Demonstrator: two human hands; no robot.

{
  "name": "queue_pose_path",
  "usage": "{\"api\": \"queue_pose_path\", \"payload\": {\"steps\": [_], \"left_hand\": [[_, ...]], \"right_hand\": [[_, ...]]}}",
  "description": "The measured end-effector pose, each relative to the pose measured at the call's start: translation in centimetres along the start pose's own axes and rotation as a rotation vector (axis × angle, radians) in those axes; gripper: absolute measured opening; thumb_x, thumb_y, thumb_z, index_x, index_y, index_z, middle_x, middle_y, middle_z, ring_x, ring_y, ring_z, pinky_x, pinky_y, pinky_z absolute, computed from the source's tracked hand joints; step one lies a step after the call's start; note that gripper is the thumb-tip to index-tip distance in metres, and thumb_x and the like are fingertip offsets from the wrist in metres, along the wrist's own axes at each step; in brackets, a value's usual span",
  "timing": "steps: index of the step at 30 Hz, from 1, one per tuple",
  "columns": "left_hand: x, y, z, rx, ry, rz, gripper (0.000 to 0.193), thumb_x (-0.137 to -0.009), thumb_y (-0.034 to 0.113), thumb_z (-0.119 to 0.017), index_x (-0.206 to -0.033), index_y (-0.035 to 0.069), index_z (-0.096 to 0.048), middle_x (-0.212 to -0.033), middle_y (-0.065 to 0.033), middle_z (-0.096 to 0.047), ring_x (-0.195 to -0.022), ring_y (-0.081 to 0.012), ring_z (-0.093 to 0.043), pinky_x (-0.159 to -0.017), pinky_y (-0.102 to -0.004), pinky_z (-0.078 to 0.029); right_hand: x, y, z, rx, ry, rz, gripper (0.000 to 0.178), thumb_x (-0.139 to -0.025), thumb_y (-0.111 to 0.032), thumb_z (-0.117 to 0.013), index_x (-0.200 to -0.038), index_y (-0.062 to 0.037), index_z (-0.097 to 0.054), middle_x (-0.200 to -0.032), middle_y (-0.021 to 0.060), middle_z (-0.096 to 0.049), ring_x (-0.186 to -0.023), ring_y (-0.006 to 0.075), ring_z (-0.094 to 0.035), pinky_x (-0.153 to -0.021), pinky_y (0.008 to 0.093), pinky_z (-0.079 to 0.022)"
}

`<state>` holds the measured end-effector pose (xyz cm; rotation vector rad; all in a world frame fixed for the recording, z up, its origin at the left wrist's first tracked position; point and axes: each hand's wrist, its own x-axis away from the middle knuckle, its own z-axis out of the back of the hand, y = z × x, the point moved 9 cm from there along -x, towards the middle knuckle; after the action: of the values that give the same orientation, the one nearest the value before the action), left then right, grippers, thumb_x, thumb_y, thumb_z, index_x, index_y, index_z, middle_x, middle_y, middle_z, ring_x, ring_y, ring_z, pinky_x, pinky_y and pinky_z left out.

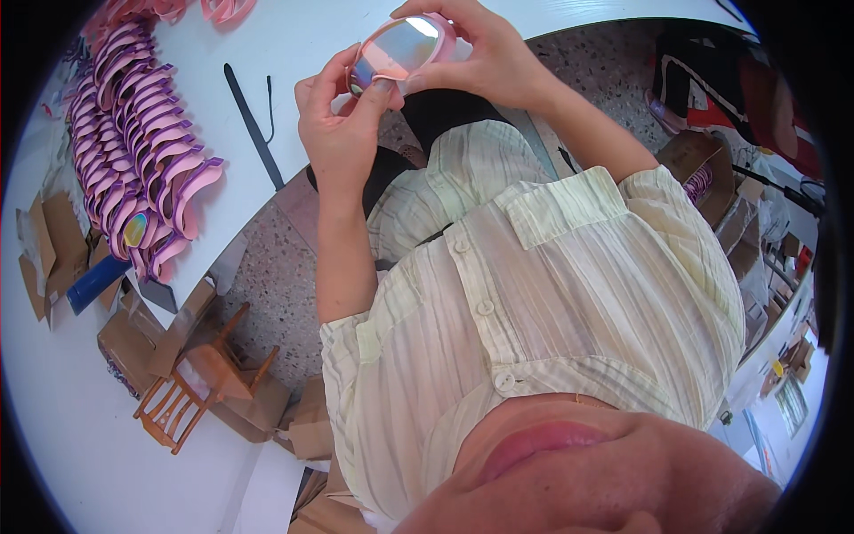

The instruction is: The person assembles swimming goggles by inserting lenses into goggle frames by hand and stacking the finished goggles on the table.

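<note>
Over the near edge of the white table, both my hands hold a pair of pink goggles (399, 46) with a shiny, rainbow-mirrored lens. My left hand (345, 111) grips the left end, its thumb pressed at the lower rim. Around the right end closes my right hand (476, 49), fingers over the top and thumb underneath. The far side of the goggles is hidden. To the left, rows of curved pink and purple goggle frames (133, 133) lie packed together on the table. One yellowish mirrored lens (135, 230) shows among them.
A flat black strip (253, 125) and a thin dark cord (269, 109) lie on the white table (294, 27). Pink straps (229, 9) sit at the far left. Beside the table stand a wooden chair (206, 378) and cardboard boxes (55, 245). Another box (703, 165) is at the right.
</note>
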<state>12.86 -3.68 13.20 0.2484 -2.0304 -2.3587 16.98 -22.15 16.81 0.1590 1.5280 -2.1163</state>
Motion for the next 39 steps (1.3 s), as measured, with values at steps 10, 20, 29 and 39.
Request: {"api": "queue_pose_path", "payload": {"steps": [10, 20, 29, 39], "left_hand": [[0.3, -0.9, -0.3, 0.181, -0.103, 0.061, 0.043, -0.087, 0.003, -0.077, -0.129, 0.004, -0.067, -0.107, -0.0057, -0.051, -0.103, -0.0161, -0.062, -0.083, -0.0315, -0.063], [0.6, 0.5, -1.1, 0.016, -0.070, -0.013, 0.043, -0.088, 0.001, -0.075, -0.130, 0.002, -0.066, -0.114, -0.0078, -0.047, -0.102, -0.0160, -0.062, -0.078, -0.0302, -0.064], [1.3, 1.7, 0.6, -0.240, -0.092, -0.296, 0.064, -0.072, 0.021, -0.090, -0.131, 0.009, -0.067, -0.112, -0.0078, -0.053, -0.094, -0.0179, -0.056, -0.076, -0.0303, -0.053], [2.9, 4.2, -0.1, -0.507, 0.012, -0.543, 0.066, -0.062, 0.015, -0.090, -0.125, 0.011, -0.071, -0.100, -0.0036, -0.054, -0.090, -0.0165, -0.057, -0.077, -0.0283, -0.051]], "right_hand": [[-0.7, -2.9, 0.6, -0.004, -0.138, 0.206, 0.068, -0.071, -0.026, -0.093, -0.128, -0.0043, -0.062, -0.122, 0.0131, -0.061, -0.119, 0.0318, -0.058, -0.102, 0.0392, -0.047], [0.3, -4.4, -0.5, 0.421, -0.149, 0.376, 0.062, -0.080, -0.032, -0.085, -0.129, -0.0030, -0.058, -0.127, 0.0182, -0.060, -0.121, 0.0390, -0.055, -0.102, 0.0442, -0.045], [1.5, -3.2, -1.8, 0.083, -0.094, 0.247, 0.054, -0.084, -0.025, -0.081, -0.127, -0.0020, -0.059, -0.113, 0.0162, -0.063, -0.103, 0.0318, -0.062, -0.088, 0.0376, -0.051], [1.8, 0.9, -2.8, -0.239, -0.011, -0.321, 0.031, -0.089, -0.016, -0.073, -0.114, -0.0016, -0.063, -0.099, 0.0065, -0.065, -0.083, 0.0102, -0.063, -0.071, 0.0256, -0.052]]}}
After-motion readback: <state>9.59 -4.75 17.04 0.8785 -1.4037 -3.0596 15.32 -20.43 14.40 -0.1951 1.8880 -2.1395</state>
